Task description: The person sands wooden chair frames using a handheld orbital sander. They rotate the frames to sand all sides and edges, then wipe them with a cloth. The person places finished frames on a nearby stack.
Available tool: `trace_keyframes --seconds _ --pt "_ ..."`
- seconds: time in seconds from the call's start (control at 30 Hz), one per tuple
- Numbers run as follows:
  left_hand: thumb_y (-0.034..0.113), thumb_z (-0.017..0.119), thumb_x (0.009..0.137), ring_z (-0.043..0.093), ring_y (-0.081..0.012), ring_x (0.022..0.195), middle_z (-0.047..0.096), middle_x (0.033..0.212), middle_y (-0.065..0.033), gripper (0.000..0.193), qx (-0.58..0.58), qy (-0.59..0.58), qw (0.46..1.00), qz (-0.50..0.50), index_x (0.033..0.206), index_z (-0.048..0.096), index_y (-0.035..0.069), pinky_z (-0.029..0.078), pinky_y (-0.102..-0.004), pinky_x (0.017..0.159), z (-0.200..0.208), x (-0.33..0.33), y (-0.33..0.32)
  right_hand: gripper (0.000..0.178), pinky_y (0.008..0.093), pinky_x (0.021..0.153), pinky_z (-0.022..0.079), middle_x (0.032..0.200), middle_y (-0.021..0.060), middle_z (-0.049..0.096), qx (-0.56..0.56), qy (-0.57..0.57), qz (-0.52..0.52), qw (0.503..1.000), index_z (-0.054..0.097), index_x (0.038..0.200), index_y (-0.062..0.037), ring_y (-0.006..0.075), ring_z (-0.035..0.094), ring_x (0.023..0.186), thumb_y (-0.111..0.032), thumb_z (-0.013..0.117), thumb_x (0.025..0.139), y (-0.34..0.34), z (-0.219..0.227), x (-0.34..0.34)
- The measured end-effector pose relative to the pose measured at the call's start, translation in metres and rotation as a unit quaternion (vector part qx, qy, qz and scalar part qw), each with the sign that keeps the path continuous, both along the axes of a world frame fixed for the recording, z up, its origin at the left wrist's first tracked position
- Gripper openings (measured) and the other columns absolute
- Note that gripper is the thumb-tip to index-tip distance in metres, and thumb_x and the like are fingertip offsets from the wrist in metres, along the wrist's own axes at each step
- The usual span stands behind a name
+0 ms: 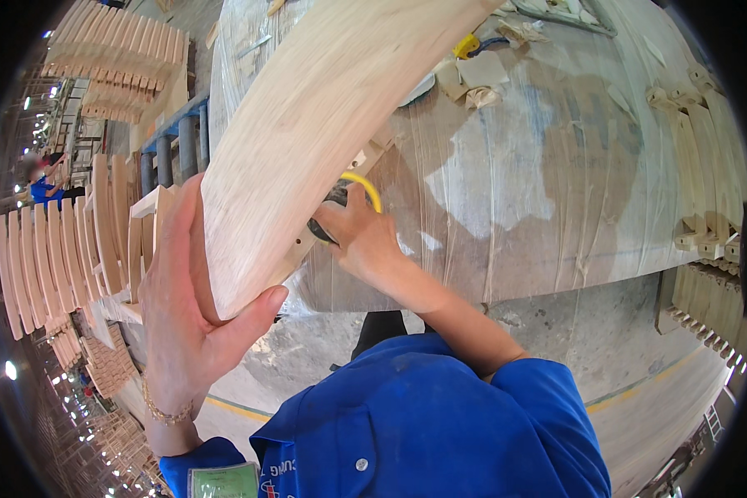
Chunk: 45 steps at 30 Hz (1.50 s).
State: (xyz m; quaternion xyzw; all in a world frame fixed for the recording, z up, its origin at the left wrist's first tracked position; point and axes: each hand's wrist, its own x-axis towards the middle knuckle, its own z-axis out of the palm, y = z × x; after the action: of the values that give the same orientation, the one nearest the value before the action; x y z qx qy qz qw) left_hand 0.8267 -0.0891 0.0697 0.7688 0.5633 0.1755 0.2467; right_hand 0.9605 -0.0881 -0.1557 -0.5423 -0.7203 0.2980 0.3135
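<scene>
A long, pale, curved wooden board (pixel 307 141) slants up from the lower left and runs past the top of the view. My left hand (pixel 187 307) is closed round its near end, thumb on one side and fingers on the other. Behind the board's right edge, my right hand (pixel 361 236) is closed on a black tool (pixel 337 197) with a yellow curved strip beside it. The board hides part of that tool, so its kind does not show. Below the board, another piece of wood (pixel 303 245) with a small dark hole is partly visible.
A table (pixel 573 232) is wrapped in worn plastic film. On its far side are a yellow-and-black object (pixel 466 46) and scraps of sandpaper-like sheet (pixel 483 70). Curved slats (pixel 54 257) stand at left; wooden parts (pixel 705 158) are stacked at right. A person (pixel 46 189) is far left.
</scene>
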Motion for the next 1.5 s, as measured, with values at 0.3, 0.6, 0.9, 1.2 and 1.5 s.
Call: trace_keyframes --seconds 0.3,0.6,0.9,1.2,1.5 --pt "0.030 0.081 0.072 0.057 -0.0348 0.126 0.055 0.136 -0.0261 0.095 0.002 -0.001 1.000 0.001 0.148 0.033 -0.003 0.043 -0.0422 0.104 -0.002 0.001 -0.001 0.060 0.0464 0.073 0.056 0.110 0.0238 0.046 0.013 -0.008 -0.035 0.999 0.055 0.136 -0.0287 0.0418 0.063 0.089 -0.007 0.064 0.081 0.013 -0.002 0.002" --pt "0.032 0.081 0.073 0.058 -0.0346 0.123 0.055 0.135 -0.0253 0.095 -0.006 -0.004 1.000 0.006 0.148 0.034 -0.003 0.044 -0.0425 0.103 0.000 0.001 -0.001 0.056 0.0453 0.074 0.055 0.113 0.0251 0.046 0.000 0.006 -0.002 1.000 0.055 0.137 -0.0307 0.0407 0.064 0.085 -0.009 0.060 0.085 0.007 -0.001 -0.001" --pt "0.027 0.082 0.073 0.058 -0.0338 0.123 0.056 0.134 -0.0238 0.091 0.011 0.015 1.000 -0.003 0.146 0.036 -0.002 0.045 -0.0417 0.101 -0.001 0.000 0.001 0.055 0.0453 0.072 0.055 0.114 0.0265 0.048 -0.030 -0.024 0.003 0.999 0.056 0.136 -0.0292 0.0426 0.064 0.089 -0.005 0.055 0.087 0.000 0.002 0.003" --pt "0.015 0.078 0.071 0.054 -0.0250 0.123 0.055 0.133 -0.0175 0.085 -0.020 -0.011 1.000 -0.011 0.145 0.038 0.001 0.042 -0.0367 0.104 0.011 -0.009 0.029 0.089 0.0471 0.084 0.053 0.119 0.0212 0.052 -0.140 0.036 0.106 0.984 0.031 0.153 -0.0329 0.0408 0.060 0.106 -0.013 0.072 0.076 -0.060 0.016 0.040" --pt "0.004 0.070 0.069 0.054 -0.0243 0.121 0.053 0.129 -0.0144 0.079 0.076 -0.052 0.995 0.048 0.142 0.039 0.001 0.039 -0.0349 0.105 0.040 -0.086 0.012 0.089 0.0416 0.105 0.044 0.137 0.0192 0.051 -0.015 0.079 -0.145 0.986 0.040 0.150 -0.0099 0.0321 0.051 0.127 -0.004 0.072 0.067 -0.099 0.076 0.172"
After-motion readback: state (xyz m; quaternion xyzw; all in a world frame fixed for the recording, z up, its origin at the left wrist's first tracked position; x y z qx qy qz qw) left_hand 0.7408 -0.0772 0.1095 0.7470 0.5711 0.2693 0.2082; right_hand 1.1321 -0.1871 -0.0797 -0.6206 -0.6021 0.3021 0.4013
